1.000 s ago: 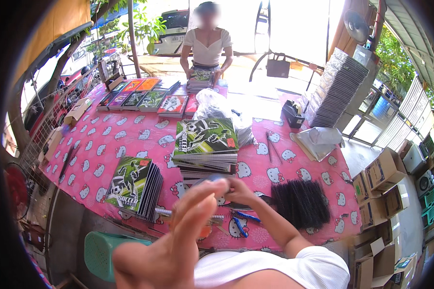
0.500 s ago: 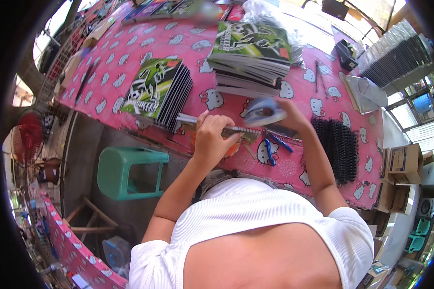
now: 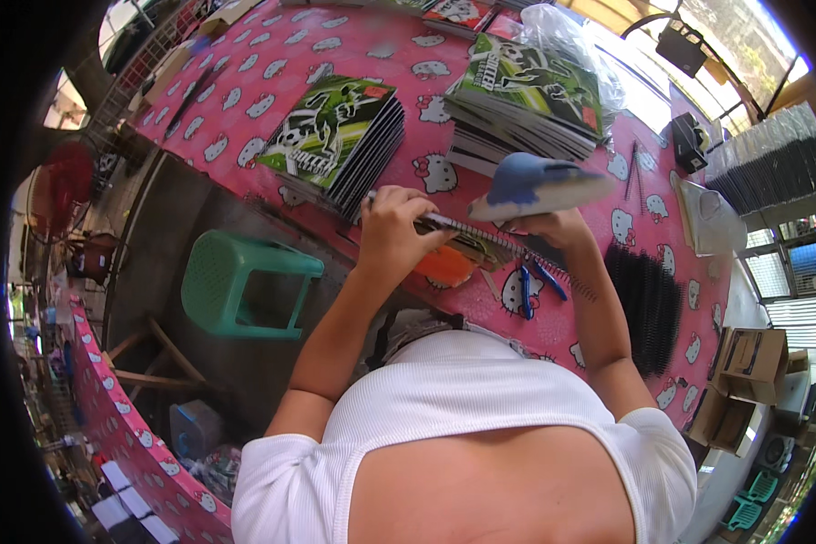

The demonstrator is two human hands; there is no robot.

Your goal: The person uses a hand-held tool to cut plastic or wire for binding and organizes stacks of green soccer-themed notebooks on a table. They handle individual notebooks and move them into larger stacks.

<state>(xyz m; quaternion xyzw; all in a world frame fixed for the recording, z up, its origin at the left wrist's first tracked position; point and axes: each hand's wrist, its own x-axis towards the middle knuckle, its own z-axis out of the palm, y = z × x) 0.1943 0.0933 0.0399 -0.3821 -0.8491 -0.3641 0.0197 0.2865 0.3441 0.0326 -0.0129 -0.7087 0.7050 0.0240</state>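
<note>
My left hand [image 3: 393,228] is closed on a notebook [image 3: 471,243] seen nearly edge-on, with a thin spiral coil along its upper edge. The coil runs on to the right past the pages. Above the notebook's right part, my right hand [image 3: 560,227] grips a blue and whitish object [image 3: 526,181] with a domed top and a flat, pointed base; blur hides its exact kind. Some right fingers are hidden behind it. Under the notebook, an orange piece [image 3: 446,267] shows. Blue-handled pliers [image 3: 527,292] lie just right of the notebook, at the table's near side.
Two stacks of green-covered notebooks, a left stack [image 3: 335,136] and a right stack [image 3: 535,100], stand behind my hands on the pink patterned table [image 3: 372,54]. Black spiral coils [image 3: 646,308] are piled at the right. A green stool [image 3: 245,281] stands left of the table.
The view has shifted, so the table's things sit farther right. The blue and whitish object has turned, its pointed end now to the right. My left hand keeps hold of the notebook.
</note>
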